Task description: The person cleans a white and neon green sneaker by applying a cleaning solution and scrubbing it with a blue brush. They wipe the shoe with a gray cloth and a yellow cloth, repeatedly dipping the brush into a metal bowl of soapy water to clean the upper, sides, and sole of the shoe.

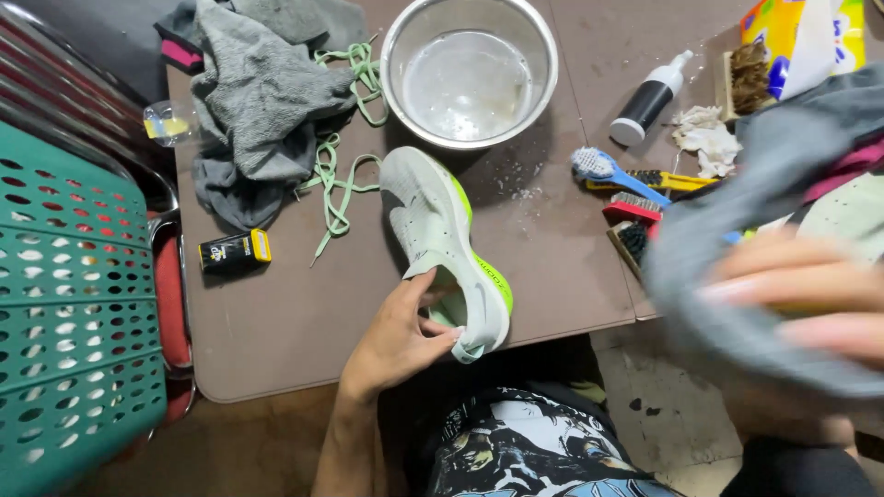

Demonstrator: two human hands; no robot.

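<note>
A brown tabletop (276, 322) fills the middle of the frame, its near edge over a worn tiled floor, with green and red perforated plastic chairs (74, 322) stacked at the left edge. At lower centre, a pale grey running shoe (433, 225) with a lime-green sole lies on its side, heel hanging over the near edge, toe pointing toward the top of the frame. The left hand (401, 336) has a closed grip on the heel collar, thumb and fingers pinching the rim, apparently to steady the shoe and keep its opening turned toward the person. At right, blurred and close to the camera, the right hand (792, 294) has its fingers curled round a bunched grey cloth (727, 276), held off the tabletop. Above the shoe sits a steel bowl (470, 69) of cloudy water. The pale green laces (336, 179) are out of the shoe, lying beside a heap of grey rags (258, 101) at upper left. Right of the shoe lie several brushes (626, 184), one blue-handled, and a black-and-white bottle (649, 101). A small black-and-yellow box (235, 251) rests left of the shoe.
</note>
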